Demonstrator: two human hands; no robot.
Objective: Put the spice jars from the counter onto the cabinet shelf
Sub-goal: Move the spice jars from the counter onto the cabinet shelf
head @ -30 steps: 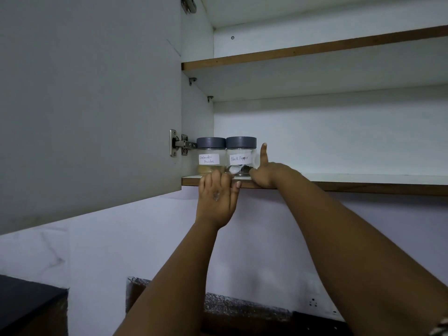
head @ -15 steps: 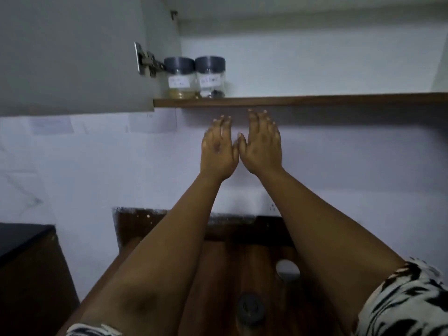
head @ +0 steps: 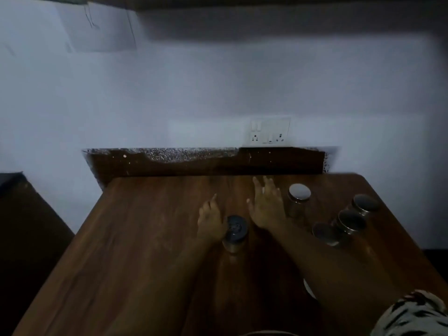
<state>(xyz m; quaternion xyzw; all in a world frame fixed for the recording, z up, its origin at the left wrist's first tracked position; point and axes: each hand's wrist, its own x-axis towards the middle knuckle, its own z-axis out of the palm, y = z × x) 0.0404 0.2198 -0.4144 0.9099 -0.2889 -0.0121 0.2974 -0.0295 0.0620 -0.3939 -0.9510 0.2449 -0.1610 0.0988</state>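
Jars [head: 300, 197] stand on wooden counter [head: 145, 238] below white wall [head: 218, 93].

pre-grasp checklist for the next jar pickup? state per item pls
1. Left hand free: ok, nothing in it, fingers loosely spread.
2. Right hand free: ok, open above the counter.
3. Target in reach: ok, dark-lidded jar stands between the hands, by the left one.
4. Target upright: ok, lid faces up.
5. Other jars clear of the approach: ok, shiny-lidded jar stands right of the right hand; three more clustered farther right.
6. Lid tight, label: cannot tell, frame is dim and blurred.
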